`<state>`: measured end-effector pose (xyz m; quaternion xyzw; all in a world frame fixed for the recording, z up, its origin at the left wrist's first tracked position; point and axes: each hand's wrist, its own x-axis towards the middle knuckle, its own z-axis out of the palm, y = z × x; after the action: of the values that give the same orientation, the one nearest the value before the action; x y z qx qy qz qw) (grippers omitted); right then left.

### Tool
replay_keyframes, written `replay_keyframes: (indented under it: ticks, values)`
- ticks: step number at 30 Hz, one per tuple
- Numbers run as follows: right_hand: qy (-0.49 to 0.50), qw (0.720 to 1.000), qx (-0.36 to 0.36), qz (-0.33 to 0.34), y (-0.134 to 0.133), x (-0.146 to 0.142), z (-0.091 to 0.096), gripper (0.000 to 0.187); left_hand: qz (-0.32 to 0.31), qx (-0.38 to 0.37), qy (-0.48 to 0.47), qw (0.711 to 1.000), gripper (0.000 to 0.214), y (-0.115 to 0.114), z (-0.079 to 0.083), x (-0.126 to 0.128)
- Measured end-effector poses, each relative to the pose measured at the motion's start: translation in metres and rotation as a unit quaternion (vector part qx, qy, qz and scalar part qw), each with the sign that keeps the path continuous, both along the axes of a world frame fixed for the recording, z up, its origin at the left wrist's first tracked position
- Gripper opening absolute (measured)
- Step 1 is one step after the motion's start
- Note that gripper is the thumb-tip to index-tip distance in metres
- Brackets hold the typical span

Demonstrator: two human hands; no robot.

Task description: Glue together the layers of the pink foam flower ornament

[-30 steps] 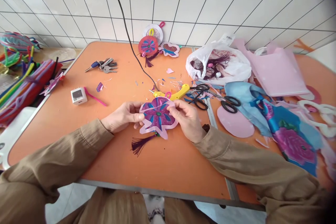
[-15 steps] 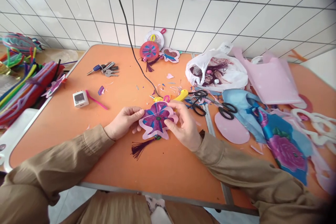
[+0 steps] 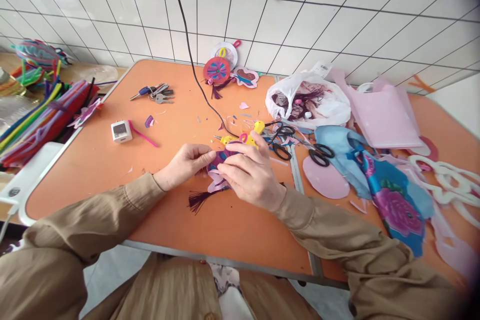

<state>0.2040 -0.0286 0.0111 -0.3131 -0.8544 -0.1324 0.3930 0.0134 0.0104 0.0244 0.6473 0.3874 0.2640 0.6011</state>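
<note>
Far L there's a bundle of fuzzy coloured stems [image 3: 52,120], then a white charger block [image 3: 121,131] on the orange table [image 3: 165,225], w/ some keys [image 3: 162,93] farther back. Next is the L hand [image 3: 187,165], thumb & fingers pinching the L edge of the pink & purple craft piece [image 3: 215,181]. So the piece is btwn the hands, mid table, purple tassel [image 3: 200,201] hanging off its near side toward the L. R hand [image 3: 251,175] lies over the piece's R part, fingers bent across the front & close together; thumb's hidden, so can't tell if it's pinching anything. Yellow glue gun [image 3: 227,140] is just beyond, partly behind the R fingers. Further R: black-handled scissors [image 3: 315,149], then floral fabric [image 3: 401,205].

Vs 0.5 s ago: L pinch looks abt the same, but the R hand's moved L across the piece & now hides most of the pattern.
</note>
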Motion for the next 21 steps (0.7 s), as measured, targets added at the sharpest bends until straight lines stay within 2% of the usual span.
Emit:
replay_keyframes:
  ticks: [4, 12, 17, 21]
  values:
    - [-0.010, 1.000, -0.015, 0.014, -0.002, -0.001, 0.006, 0.014, 0.008, 0.012, 0.014, 1.000, 0.055, 0.002, -0.001, -0.002]
    - [0.022, 0.988, -0.149, 0.016, 0.002, 0.001, 0.018, 0.028, -0.024, -0.009, -0.007, 1.000, 0.053, 0.003, -0.001, -0.004]
    - [-0.002, 0.989, -0.148, -0.028, 0.007, -0.005, 0.017, 0.027, -0.028, -0.019, -0.028, 0.999, 0.051, -0.001, 0.001, -0.002]
    - [0.004, 0.987, -0.157, -0.039, 0.011, -0.005, 0.015, 0.024, -0.045, -0.072, -0.059, 0.995, 0.040, -0.003, 0.000, -0.002]
